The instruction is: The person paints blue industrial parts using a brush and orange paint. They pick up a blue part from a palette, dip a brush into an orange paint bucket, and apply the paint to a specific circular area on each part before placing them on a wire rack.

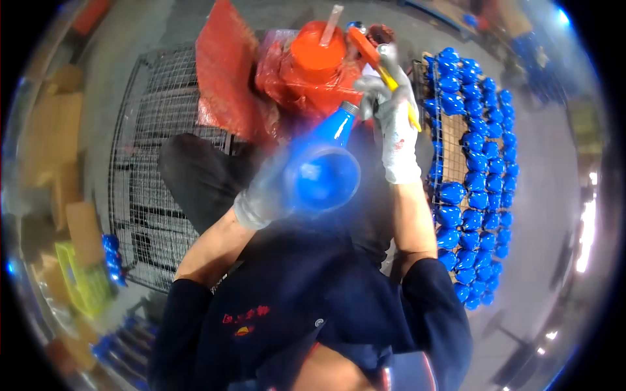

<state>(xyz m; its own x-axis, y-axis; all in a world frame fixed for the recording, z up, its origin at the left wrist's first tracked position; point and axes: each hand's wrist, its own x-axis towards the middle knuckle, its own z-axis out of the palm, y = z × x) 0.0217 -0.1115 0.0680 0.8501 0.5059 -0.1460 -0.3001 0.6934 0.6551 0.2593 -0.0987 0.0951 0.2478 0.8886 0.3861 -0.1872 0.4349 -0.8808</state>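
My left hand [264,192], in a grey-white glove, is wrapped round a glossy blue cone-shaped fitting [323,179]. The fitting's wide round mouth faces up toward me, and its narrow threaded end points away, up and to the right. Motion blurs the left fingers. My right hand [394,107], in a stained white glove, grips a slim yellow-handled tool [390,79] with a broad orange-red end. That end points up and left, close to a round container with an orange-red top [318,49]. A pale flat stick [331,26] stands on or in this container.
Many blue rounded pieces [476,182] stand in rows on a rack at the right. A wire mesh rack [156,176] lies at the left, beside my knee. A red-smeared sheet [225,72] stands behind it. At far left are cardboard [81,225] and a yellow-green crate [81,280].
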